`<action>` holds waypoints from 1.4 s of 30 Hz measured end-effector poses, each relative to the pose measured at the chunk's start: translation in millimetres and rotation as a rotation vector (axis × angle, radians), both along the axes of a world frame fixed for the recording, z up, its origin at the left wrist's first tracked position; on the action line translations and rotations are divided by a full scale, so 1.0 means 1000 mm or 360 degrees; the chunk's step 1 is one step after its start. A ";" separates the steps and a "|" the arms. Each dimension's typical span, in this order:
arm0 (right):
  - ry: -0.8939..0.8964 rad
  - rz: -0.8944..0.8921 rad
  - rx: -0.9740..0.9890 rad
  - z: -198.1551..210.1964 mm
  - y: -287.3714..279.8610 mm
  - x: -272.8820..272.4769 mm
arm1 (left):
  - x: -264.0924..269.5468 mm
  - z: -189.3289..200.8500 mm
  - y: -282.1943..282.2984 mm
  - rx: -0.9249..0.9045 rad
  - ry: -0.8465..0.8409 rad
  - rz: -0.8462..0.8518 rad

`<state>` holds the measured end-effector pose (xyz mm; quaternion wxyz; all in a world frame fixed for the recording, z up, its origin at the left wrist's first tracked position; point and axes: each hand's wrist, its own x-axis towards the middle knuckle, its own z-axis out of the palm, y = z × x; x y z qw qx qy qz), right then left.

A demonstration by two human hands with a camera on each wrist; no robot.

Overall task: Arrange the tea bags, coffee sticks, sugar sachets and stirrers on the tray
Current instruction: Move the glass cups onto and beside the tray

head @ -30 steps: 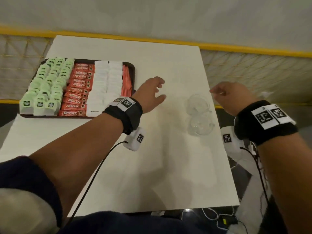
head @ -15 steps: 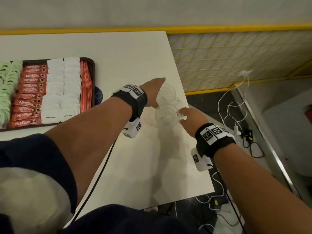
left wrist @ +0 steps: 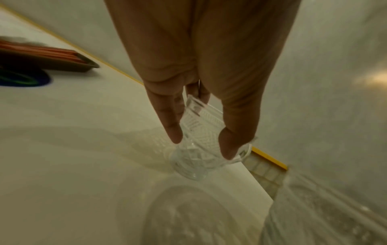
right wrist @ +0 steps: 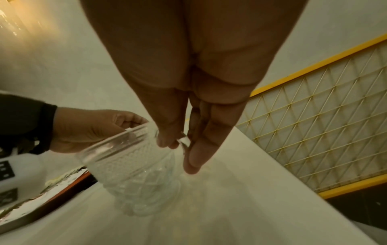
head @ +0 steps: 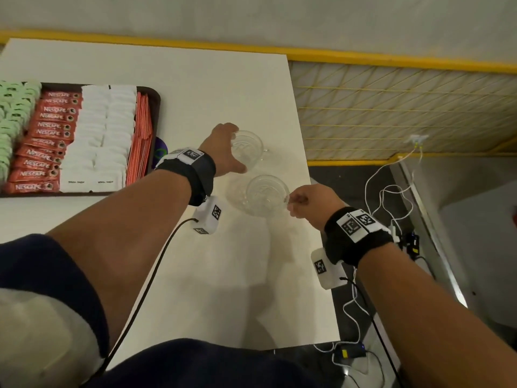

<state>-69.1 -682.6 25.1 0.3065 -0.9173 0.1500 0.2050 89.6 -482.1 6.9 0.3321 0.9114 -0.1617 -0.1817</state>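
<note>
A dark tray at the table's left holds rows of green tea bags, red coffee sticks, white sugar sachets and orange stirrers. Two clear patterned glass cups stand near the table's right edge. My left hand grips the far cup by its rim and side, thumb and fingers around it. My right hand pinches the handle of the near cup, seen close in the right wrist view.
The white table ends just right of the cups. A dark purple disc lies beside the tray. Beyond the edge are a yellow-framed mesh panel, white cables and a charger on the floor.
Both hands have come onto the two glass cups: a second ago they hovered apart from them, now the left grips the far cup and the right holds the near cup's handle.
</note>
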 end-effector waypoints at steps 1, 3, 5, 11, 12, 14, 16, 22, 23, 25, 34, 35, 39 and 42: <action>-0.0007 -0.0035 0.0061 -0.001 0.003 0.004 | 0.001 -0.001 0.010 -0.0039 -0.0008 0.0090; -0.0035 -0.0129 0.0197 -0.003 0.013 0.013 | 0.003 -0.001 0.033 -0.0115 -0.0050 0.0271; -0.0087 -0.0186 0.0302 -0.003 0.026 0.026 | 0.005 0.001 0.057 -0.0194 -0.0092 0.0424; -0.0200 -0.0330 0.0520 -0.002 0.088 0.076 | 0.013 0.014 0.131 -0.0158 -0.0153 0.0683; -0.0205 -0.0346 0.0538 -0.003 0.099 0.085 | 0.015 0.016 0.143 -0.0138 -0.0155 0.0700; -0.0220 -0.0334 0.0528 -0.003 0.121 0.103 | 0.019 0.018 0.167 -0.0131 -0.0155 0.0708; -0.0250 -0.0311 0.0473 -0.008 0.139 0.121 | 0.023 0.019 0.188 -0.0157 -0.0165 0.0724; -0.0234 -0.0555 0.0515 -0.019 0.184 0.164 | 0.032 0.022 0.244 -0.0154 -0.0193 0.0726; -0.0241 -0.0565 0.0496 -0.021 0.189 0.170 | 0.033 0.022 0.252 -0.0136 -0.0194 0.0710; -0.0238 -0.0578 0.0453 -0.021 0.201 0.182 | 0.034 0.020 0.267 -0.0108 -0.0194 0.0693; -0.0271 -0.0687 0.0313 -0.023 0.231 0.210 | 0.044 0.018 0.295 -0.0067 -0.0121 0.0523; -0.0290 -0.0707 0.0314 -0.023 0.232 0.209 | 0.045 0.017 0.294 -0.0071 -0.0112 0.0498; -0.0257 -0.0704 0.0267 -0.021 0.234 0.207 | 0.048 0.018 0.286 -0.0115 -0.0070 0.0403; -0.0314 -0.0759 0.0184 -0.011 0.232 0.201 | 0.048 0.021 0.275 -0.0155 0.0009 0.0256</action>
